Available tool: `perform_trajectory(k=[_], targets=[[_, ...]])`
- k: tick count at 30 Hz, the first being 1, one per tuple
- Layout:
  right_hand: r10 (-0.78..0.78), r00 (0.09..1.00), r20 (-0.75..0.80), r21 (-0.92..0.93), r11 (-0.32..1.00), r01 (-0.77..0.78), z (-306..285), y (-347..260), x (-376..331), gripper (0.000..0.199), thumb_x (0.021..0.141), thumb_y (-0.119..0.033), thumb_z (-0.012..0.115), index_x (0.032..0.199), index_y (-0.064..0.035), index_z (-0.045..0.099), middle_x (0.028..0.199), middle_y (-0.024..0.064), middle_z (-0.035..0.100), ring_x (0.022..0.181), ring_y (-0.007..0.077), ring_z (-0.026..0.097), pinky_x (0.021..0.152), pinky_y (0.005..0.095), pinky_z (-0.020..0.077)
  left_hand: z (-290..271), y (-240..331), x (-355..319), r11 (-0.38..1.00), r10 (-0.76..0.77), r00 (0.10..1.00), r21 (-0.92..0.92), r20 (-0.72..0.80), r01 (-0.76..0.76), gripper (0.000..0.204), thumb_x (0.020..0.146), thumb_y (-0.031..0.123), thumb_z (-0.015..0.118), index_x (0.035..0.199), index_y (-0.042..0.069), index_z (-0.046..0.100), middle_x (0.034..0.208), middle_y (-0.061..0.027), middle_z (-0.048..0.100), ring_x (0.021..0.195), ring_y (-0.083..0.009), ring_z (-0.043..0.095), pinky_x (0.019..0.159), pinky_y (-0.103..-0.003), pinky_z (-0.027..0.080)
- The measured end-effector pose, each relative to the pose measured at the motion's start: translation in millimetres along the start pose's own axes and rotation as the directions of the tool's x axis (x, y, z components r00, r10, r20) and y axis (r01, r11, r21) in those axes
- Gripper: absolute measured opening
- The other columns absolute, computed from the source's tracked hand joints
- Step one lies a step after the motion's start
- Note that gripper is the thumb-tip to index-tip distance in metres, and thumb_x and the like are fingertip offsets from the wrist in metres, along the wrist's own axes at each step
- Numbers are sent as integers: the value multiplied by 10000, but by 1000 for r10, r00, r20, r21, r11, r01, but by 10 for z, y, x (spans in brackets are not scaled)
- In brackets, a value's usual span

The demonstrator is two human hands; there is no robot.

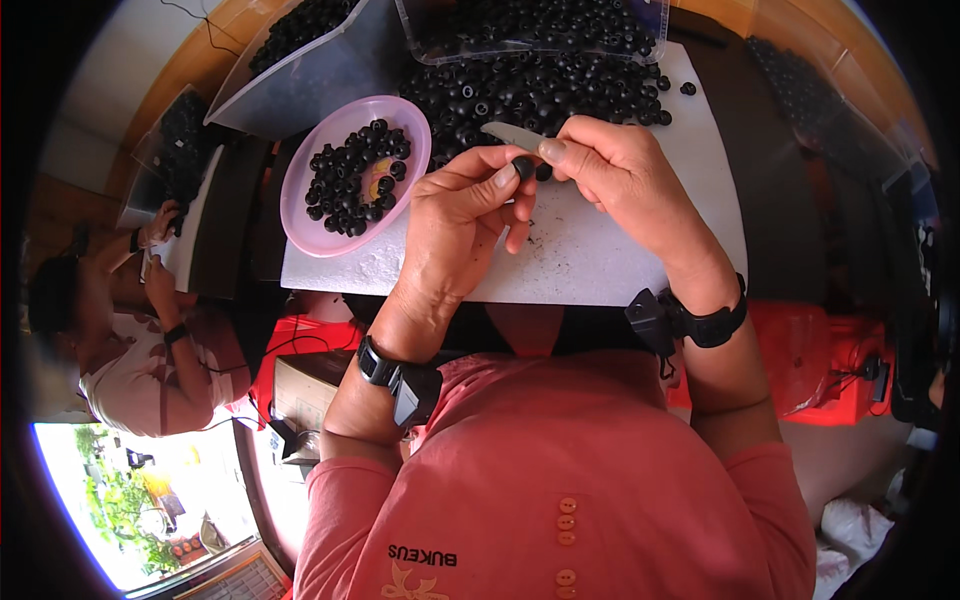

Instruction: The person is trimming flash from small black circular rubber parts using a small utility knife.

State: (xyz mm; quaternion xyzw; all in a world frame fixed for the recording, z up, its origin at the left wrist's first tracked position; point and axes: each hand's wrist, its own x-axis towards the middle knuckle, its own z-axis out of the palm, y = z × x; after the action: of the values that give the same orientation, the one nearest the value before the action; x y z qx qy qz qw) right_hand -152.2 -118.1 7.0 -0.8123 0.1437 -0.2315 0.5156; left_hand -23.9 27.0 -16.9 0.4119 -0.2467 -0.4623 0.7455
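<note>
Between the thumb and fingers of my left hand (455,205) is a small black round part (523,167). My right hand (625,175) grips a knife, its pale pointed blade (512,135) reaching left above that part; the handle is hidden in my fingers. A second black part (543,172) shows just by my right fingertips; whether it is held or lies on the table I cannot tell. Left of my left hand, a pink round bowl (300,215) holds many similar black parts. Beyond both hands, a large heap of black parts (530,90) spreads over the white tabletop (610,265).
Clear plastic bins (300,95) with more black parts stand at the far side. Dark crumbs (535,235) are scattered on the tabletop. To the left, another person (150,350) works at a separate table. A cardboard box (300,395) and a red stool (840,360) are below.
</note>
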Motion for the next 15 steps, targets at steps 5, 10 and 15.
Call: perform_trajectory(k=[5,10,15], targets=[[14,1000,21,-2,1000,-14,14,24,7,302,967,-246,621,796,1,645,638,67,609,569,107,502,525,310,396,-16,-16,5,1000,-11,1000,-28,5,12,166,998,59,570,1089,-67,627,911,-129,653,723,-171,615,515,-279,464],[11,999,40,-55,998,-9,11,21,6,295,970,-240,613,803,1,648,645,77,616,566,124,515,530,313,407,-26,-26,5,999,-22,1000,-33,-1,22,132,997,57,568,1049,-51,625,897,-130,651,716,-174,615,513,-281,459],[-14,999,39,-52,999,16,22,32,3,290,971,-238,610,815,3,650,642,83,612,559,140,518,532,318,413,-24,-30,11,999,-28,1000,-29,-5,28,125,997,68,571,1035,-37,627,874,-121,652,710,-168,614,511,-273,452]])
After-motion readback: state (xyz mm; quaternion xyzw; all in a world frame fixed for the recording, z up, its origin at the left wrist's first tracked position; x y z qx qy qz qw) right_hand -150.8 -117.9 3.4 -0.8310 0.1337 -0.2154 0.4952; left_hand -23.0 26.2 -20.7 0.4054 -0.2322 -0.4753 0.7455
